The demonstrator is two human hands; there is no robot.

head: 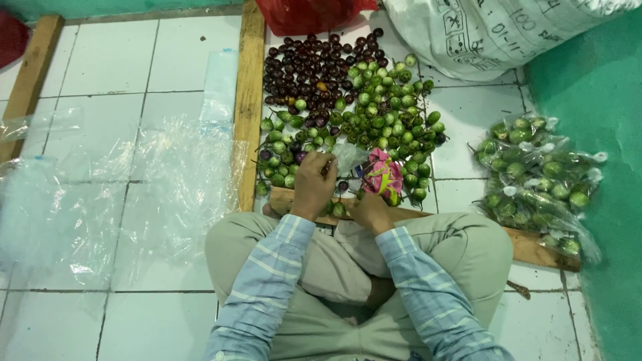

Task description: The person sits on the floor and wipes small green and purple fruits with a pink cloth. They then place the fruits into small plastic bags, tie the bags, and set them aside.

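Seated cross-legged on the tiled floor [107, 60], left hand [313, 187] pinches a clear plastic bag [348, 157] at the fruit pile's [361, 107] edge, right hand [370, 210] clenched — contents unclear — loose grip could likely spill round fruits rolling off.

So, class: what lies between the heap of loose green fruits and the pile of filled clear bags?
In the head view, bare white floor tiles separate the heap from the bags.

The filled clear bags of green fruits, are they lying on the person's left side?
No, the filled clear bags lie on the person's right, beside the green wall.
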